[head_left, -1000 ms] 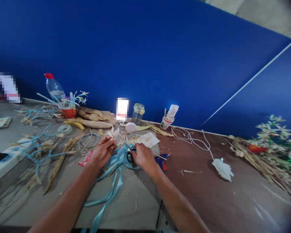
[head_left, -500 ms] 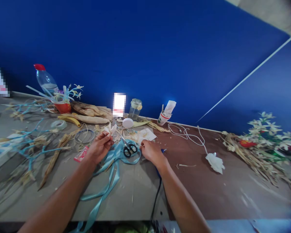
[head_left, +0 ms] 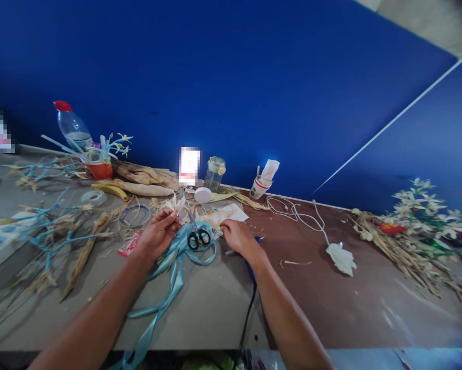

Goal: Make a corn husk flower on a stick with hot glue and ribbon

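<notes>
My left hand (head_left: 162,232) pinches a small pale flower (head_left: 176,203) with pointed petals, which look like dried husk. My right hand (head_left: 237,237) rests low over the table beside a white paper sheet (head_left: 236,211), fingers curled; whatever is under or in them is hidden. Between the hands lie scissors (head_left: 198,238) with black handles, on top of a tangled light-blue satin ribbon (head_left: 177,280) that trails over the table's front edge. A blue tool with a dark cord (head_left: 251,303) shows partly beneath my right wrist.
Dried husks (head_left: 146,177), a red cup (head_left: 99,169) and a bottle (head_left: 73,126) stand at the back left. Blue-stemmed husk flowers (head_left: 48,241) spread over the left. A jar (head_left: 214,174), a white cup (head_left: 259,187), a white cable (head_left: 300,216) and a flower bunch (head_left: 419,221) lie farther right.
The scissors and the ribbon loop under them have shifted left, away from my right hand. My right hand has moved slightly left and up; my left hand stays with the flower.
</notes>
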Motion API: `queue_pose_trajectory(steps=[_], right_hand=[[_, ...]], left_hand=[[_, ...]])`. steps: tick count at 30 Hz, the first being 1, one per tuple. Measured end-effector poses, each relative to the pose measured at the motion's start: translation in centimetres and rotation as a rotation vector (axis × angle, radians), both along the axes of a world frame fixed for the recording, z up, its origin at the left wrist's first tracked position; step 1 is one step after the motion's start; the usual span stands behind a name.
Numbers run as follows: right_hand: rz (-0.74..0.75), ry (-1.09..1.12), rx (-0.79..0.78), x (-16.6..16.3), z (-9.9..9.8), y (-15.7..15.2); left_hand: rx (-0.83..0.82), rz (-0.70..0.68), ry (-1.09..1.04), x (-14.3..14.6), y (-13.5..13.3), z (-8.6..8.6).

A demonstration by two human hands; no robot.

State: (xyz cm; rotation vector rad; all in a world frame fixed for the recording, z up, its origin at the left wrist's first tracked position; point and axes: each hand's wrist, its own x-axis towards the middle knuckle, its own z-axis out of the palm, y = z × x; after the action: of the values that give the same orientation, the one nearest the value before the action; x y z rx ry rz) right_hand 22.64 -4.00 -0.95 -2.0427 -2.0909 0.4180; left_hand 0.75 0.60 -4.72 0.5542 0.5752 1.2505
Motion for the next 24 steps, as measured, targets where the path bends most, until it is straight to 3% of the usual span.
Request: queue_pose_trajectory(steps=[7,11,15,18,21,24], right_hand=[[0.087,0.092,0.149,-1.9,0.3,0.5],[-0.016,0.047,0.202,-0.6,1.1,1.2],[-0.212,-0.091,0.141,3.7,2.3,-0.1],[-0.287,-0.205,-0.085,5.7,2.3,-2.7],[-0.252,-0.253,-0.220,5.3,1.1,-5.8],[-0.280,-0.284,-0.182,3.8,-0.4,-7.9]], left_hand=[[0.001,-0.008,0.010,-0.1,0.1,-0.2],[0.002,0.003,0.006,-0.4,0.2,-0.1],[0.016,-0.021,0.000,-0.5,0.4,-0.3],[0.029,-0.019,-0.010,-0.4,0.5,-0.6],[0.045,-0.027,-0.010,-0.3,0.5,-0.6],[0.053,-0.028,-0.001,-0.1,0.3,-0.5]])
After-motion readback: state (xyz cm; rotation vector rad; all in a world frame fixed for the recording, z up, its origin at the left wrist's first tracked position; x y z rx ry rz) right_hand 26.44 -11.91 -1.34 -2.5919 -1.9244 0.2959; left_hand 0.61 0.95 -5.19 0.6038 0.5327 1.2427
